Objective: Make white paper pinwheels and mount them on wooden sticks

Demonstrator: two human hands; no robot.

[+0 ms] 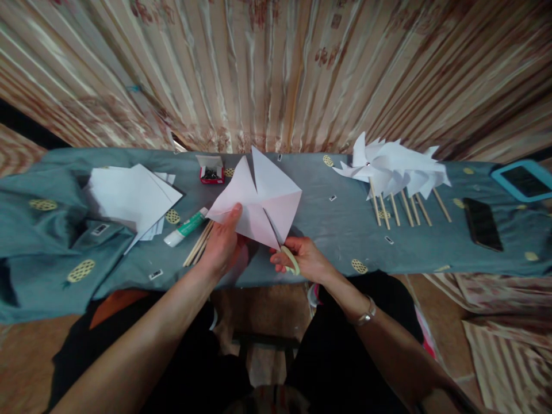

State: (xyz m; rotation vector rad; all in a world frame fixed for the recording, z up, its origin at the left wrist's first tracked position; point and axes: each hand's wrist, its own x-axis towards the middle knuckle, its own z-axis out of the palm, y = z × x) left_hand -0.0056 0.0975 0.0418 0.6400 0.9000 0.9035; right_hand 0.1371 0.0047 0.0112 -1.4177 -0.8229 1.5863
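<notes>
My left hand grips the left part of a white paper square, thumb on top and fingers underneath. Slits run from the far corner and the near corner in toward the middle of the sheet. My right hand is closed around the pale yellow handles of scissors. Their blades lie at the near slit, mostly hidden by the paper. Beside my left hand are several thin wooden sticks and a green and white glue tube.
A stack of white paper sheets lies at left. Behind the glue stands an open red box of small dark pieces. Several paper pinwheels on sticks lie at right, near a dark phone and a blue-framed tablet. A curtain hangs behind the table.
</notes>
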